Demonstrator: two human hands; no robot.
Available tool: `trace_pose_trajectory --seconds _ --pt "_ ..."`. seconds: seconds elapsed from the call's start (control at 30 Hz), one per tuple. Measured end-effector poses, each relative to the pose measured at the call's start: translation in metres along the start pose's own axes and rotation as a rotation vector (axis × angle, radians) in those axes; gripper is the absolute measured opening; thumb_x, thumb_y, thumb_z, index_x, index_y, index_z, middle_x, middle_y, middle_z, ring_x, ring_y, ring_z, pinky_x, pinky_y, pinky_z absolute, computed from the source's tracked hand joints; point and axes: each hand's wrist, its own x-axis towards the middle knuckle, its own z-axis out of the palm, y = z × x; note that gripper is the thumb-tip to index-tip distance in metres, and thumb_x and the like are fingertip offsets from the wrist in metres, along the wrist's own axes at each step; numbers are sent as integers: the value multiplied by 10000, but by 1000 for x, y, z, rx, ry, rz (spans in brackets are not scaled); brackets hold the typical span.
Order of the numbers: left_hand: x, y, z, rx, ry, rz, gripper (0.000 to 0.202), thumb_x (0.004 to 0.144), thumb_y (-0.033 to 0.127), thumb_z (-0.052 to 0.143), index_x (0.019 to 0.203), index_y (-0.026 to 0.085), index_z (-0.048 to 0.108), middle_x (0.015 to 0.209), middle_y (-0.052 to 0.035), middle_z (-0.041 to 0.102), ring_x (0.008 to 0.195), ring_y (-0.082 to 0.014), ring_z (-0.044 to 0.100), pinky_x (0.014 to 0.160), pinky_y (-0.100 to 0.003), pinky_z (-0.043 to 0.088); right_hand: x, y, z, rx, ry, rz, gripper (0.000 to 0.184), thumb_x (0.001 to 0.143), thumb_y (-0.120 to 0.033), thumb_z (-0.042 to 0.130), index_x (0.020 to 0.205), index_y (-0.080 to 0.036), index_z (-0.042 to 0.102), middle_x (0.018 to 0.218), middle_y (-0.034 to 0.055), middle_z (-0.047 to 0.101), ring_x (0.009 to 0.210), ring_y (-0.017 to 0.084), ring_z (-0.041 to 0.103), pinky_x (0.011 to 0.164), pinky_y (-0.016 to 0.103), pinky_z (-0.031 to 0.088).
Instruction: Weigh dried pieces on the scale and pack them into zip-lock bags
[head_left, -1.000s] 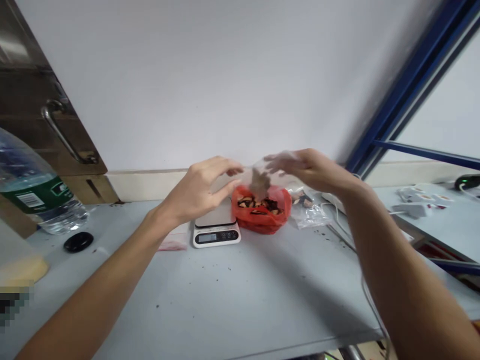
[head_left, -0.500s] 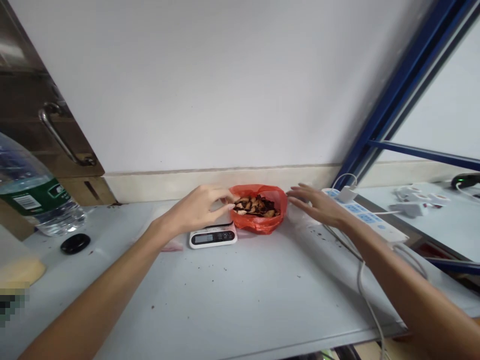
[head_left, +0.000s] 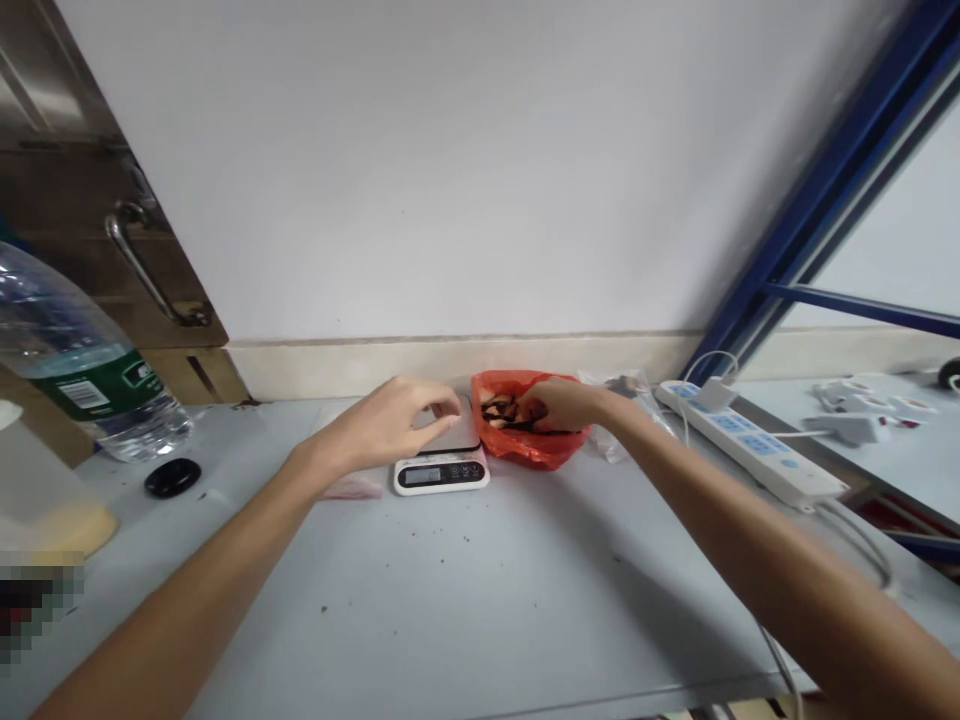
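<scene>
Red bag (head_left: 536,455) | right fingers (head_left: 534,400) inside, at dried slices (head_left: 498,411), grip unclear | left fingers (head_left: 437,431) apart, over scale (head_left: 442,475)

The fingertips of the bare right hand (head_left: 561,404) are hidden inside the red plastic bag (head_left: 534,456); far left of them, the clear, green-labelled plastic bottle (head_left: 84,352) is cut off.

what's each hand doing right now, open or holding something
Left hand: open above the scale, nothing visible in its grip.
Right hand: fingers inside the red bag; cannot tell whether closed on anything.
</scene>
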Motion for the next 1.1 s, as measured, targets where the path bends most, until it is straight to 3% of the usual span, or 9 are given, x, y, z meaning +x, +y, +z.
trace_pose_trajectory --seconds 0.1,0.27,0.4,0.6,0.73,0.93,1.1 --pt "-3 -5 -4 -1 9 -17 246 923 328 480 918 213 696 947 -34 747 855 -197 669 799 -312 518 -7 2 -13 -29 -95 48 212 692 -99 573 712 -223 744 712 2 717 604 147 580 598 273 446" --pt "-4 -12 -12 -6 -18 -41 248 911 339 481 907 206 690 938 -42 750 855 -202 672 793 -319 504 -13 -6 -38 26 95 73 201 744 -150 576 806 -220 754 816 14 766 729 176 668 655 265 488" --pt "-6 -22 -21 21 -153 -127 274 909 371 478 947 208 695 975 -53 749 899 -214 677 773 -306 492 -4 -32 -45 130 172 -2 157 780 -203 592 833 -200 740 860 29 775 775 184 686 678 261 497" --pt "-14 -45 -25 132 -409 -310 368 885 421 510 1166 241 666 1075 -74 739 887 -218 683 761 -295 490 30 -81 -25 327 151 -124 145 797 -141 581 827 -180 718 862 47 768 758 165 675 691 256 496" --pt "-15 -53 -22 199 -543 -410 416 864 469 520 1205 265 643 1120 -85 720 896 -233 679 758 -307 490 49 -95 -8 351 85 -150 133 796 -114 584 810 -164 707 818 39 741 702 143 636 632 240 457" --pt "-14 -54 -17 191 -559 -451 406 857 441 513 1200 272 649 1121 -101 705 923 -267 668 772 -355 496 61 -94 9 348 40 -183 97 813 -176 612 774 -150 697 762 26 708 647 124 584 599 238 423" --pt "-13 -61 -8 167 -491 -391 380 842 429 550 1171 278 665 1124 -70 714 935 -249 669 784 -327 504 60 -92 10 314 -46 -73 144 776 -98 626 863 -155 727 796 44 747 669 145 634 603 234 446"
